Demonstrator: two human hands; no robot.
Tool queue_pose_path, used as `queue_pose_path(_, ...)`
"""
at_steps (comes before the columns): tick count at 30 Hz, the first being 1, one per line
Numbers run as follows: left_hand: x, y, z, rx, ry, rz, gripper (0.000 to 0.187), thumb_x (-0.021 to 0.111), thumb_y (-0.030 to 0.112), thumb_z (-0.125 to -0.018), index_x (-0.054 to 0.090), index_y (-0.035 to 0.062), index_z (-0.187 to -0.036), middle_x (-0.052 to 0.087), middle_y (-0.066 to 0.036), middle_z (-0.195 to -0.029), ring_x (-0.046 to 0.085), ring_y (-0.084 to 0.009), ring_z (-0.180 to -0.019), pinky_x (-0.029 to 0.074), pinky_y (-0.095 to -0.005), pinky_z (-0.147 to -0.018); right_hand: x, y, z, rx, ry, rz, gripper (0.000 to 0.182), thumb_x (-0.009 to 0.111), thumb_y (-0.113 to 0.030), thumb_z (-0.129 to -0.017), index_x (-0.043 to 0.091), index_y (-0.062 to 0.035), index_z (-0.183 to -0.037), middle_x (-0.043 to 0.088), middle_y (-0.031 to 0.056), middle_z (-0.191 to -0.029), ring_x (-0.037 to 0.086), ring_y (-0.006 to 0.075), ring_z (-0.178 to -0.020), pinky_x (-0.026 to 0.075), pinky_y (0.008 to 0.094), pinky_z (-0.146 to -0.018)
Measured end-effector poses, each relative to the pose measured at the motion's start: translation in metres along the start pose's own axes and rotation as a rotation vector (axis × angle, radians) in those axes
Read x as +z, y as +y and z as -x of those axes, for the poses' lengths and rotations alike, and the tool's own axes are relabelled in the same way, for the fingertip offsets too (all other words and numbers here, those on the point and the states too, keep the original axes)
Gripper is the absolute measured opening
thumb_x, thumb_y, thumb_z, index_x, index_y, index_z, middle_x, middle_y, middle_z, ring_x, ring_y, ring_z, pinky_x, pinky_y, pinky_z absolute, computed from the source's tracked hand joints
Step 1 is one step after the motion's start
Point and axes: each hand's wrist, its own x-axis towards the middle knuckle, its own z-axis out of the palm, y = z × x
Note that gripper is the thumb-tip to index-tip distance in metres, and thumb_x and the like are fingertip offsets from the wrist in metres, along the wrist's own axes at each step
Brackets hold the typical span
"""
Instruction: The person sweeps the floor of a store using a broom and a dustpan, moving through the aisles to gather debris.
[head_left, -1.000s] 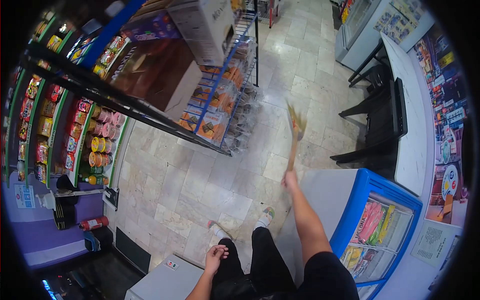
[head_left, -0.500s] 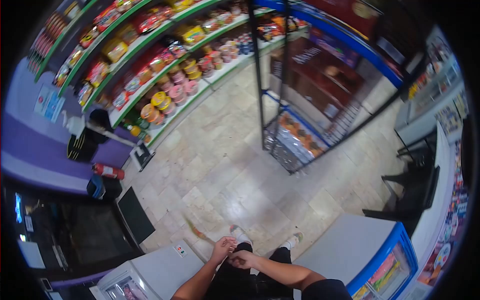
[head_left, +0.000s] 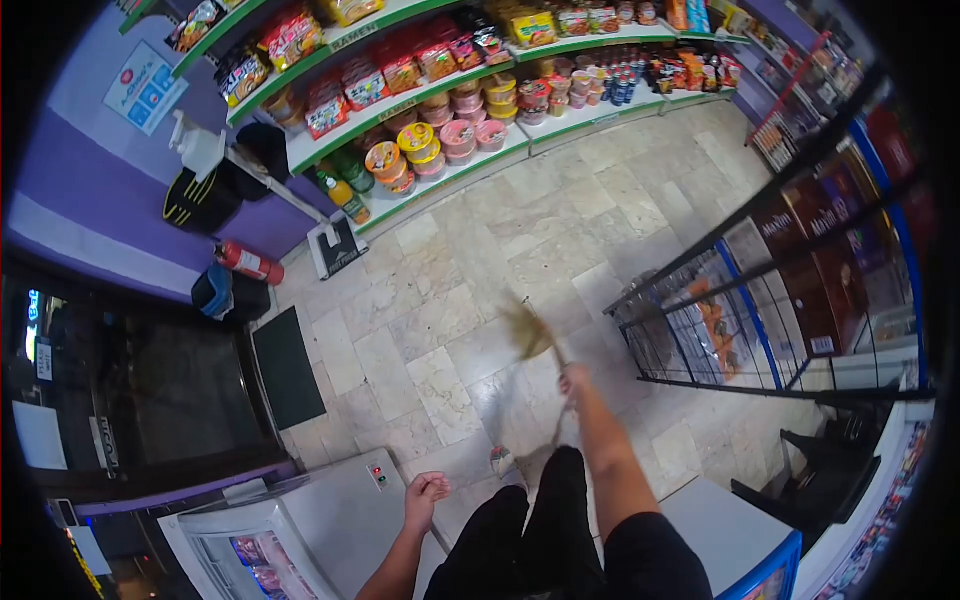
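Now right hand (head_left: pixel 574 380) clamped on broom (head_left: pixel 530 335), swung forward; left hand (head_left: pixel 427 492) released, loosely curled.

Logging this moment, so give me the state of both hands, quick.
Left hand: loosely curled, holding nothing, beside the white freezer.
Right hand: closed on the broom handle, arm stretched out over the tiled floor.

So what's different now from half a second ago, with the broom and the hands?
The right hand has swung out forward, carrying the broom from low on the left, beside both hands, out over the floor tiles ahead. The left hand has come apart from the right and hangs empty by the freezer. The right hand's hold on the broom is unchanged.
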Motion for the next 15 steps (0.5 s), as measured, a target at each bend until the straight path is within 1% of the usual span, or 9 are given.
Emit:
queue_pose_path(3,0.008,-0.007,-0.012,-0.070,0.011,0.035,0.014,0.045,0.007,-0.086,0.052,-0.0001,-0.096,0.058,-0.010,-0.088,0.058,-0.0161,-0.076,0.049,-0.0268,-0.068,0.001,-0.094,0.051,-0.185,0.161,0.011,0.010,0.045,-0.011,-0.078,0.047,-0.0013,-0.075,0.043,0.0081,-0.051,0.040,0.0172,-0.039,0.032,0.0323,-0.034)
queue_pose_path(4,0.014,-0.005,-0.019,-0.090,0.009,0.046,0.014,0.045,0.007,-0.087,0.053,-0.0001,-0.096,0.059,-0.010,-0.088,0.058,-0.0163,-0.076,0.049,-0.0269,-0.068,0.010,-0.107,0.061,-0.252,0.199,0.078,0.007,0.046,-0.009,-0.078,0.046,-0.0018,-0.076,0.042,0.0074,-0.050,0.040,0.0163,-0.038,0.030,0.0312,-0.033)
queue_pose_path(6,0.030,0.005,-0.036,-0.107,0.024,0.011,0.013,0.046,0.007,-0.086,0.053,-0.0002,-0.095,0.059,-0.010,-0.086,0.058,-0.0163,-0.075,0.049,-0.0274,-0.067,0.018,-0.094,0.042,-0.453,0.288,0.439,0.008,0.044,-0.008,-0.080,0.048,-0.0022,-0.083,0.044,0.0074,-0.050,0.045,0.0189,-0.039,0.035,0.0334,-0.034)
queue_pose_path(9,0.066,0.025,-0.089,-0.060,0.025,0.040,0.013,0.047,0.007,-0.085,0.054,-0.0003,-0.094,0.059,-0.010,-0.085,0.059,-0.0162,-0.074,0.049,-0.0279,-0.067,0.101,-0.100,0.184,-0.197,0.086,0.273,0.017,0.033,-0.008,-0.083,0.045,-0.0081,-0.094,0.044,0.0072,-0.052,0.047,0.0191,-0.040,0.037,0.0328,-0.031)
queue_pose_path(10,0.074,0.030,-0.100,-0.057,0.026,0.049,0.013,0.048,0.007,-0.085,0.054,-0.0004,-0.094,0.060,-0.010,-0.084,0.059,-0.0162,-0.074,0.049,-0.0280,-0.066,0.103,-0.062,0.168,0.012,-0.099,0.134,0.018,0.030,-0.007,-0.082,0.044,-0.0094,-0.094,0.041,0.0051,-0.053,0.039,0.0166,-0.036,0.031,0.0294,-0.028)
queue_pose_path(11,0.090,0.046,-0.113,-0.031,-0.006,0.066,0.013,0.049,0.007,-0.084,0.053,-0.0009,-0.094,0.060,-0.010,-0.085,0.059,-0.0160,-0.073,0.049,-0.0279,-0.066,0.113,-0.058,0.192,0.171,-0.218,0.009,0.016,0.033,-0.009,-0.084,0.040,-0.0105,-0.098,0.039,0.0040,-0.054,0.033,0.0136,-0.035,0.025,0.0259,-0.028)
queue_pose_path(12,0.107,0.058,-0.125,-0.035,-0.034,0.054,0.013,0.048,0.007,-0.085,0.053,-0.0006,-0.095,0.060,-0.010,-0.085,0.059,-0.0160,-0.073,0.049,-0.0276,-0.065,0.114,-0.053,0.191,0.305,-0.437,-0.047,0.022,0.036,-0.013,-0.086,0.037,-0.0123,-0.108,0.042,0.0041,-0.058,0.032,0.0114,-0.038,0.024,0.0237,-0.030)
queue_pose_path(14,0.140,0.085,-0.149,-0.026,-0.079,0.039,0.014,0.048,0.007,-0.085,0.054,-0.0002,-0.095,0.060,-0.010,-0.085,0.059,-0.0160,-0.072,0.049,-0.0270,-0.065,0.128,-0.063,0.188,0.389,-0.545,-0.209,0.008,0.039,-0.009,-0.083,0.044,-0.0058,-0.088,0.041,0.0013,-0.055,0.035,0.0088,-0.037,0.024,0.0215,-0.030)
queue_pose_path(15,0.157,0.103,-0.153,-0.032,-0.108,0.101,0.014,0.047,0.006,-0.085,0.054,0.0009,-0.096,0.060,-0.009,-0.086,0.058,-0.0153,-0.071,0.049,-0.0256,-0.064,0.139,-0.073,0.178,0.422,-0.527,-0.186,0.007,0.040,-0.009,-0.082,0.044,-0.0061,-0.086,0.039,0.0006,-0.054,0.034,0.0082,-0.038,0.023,0.0212,-0.031)
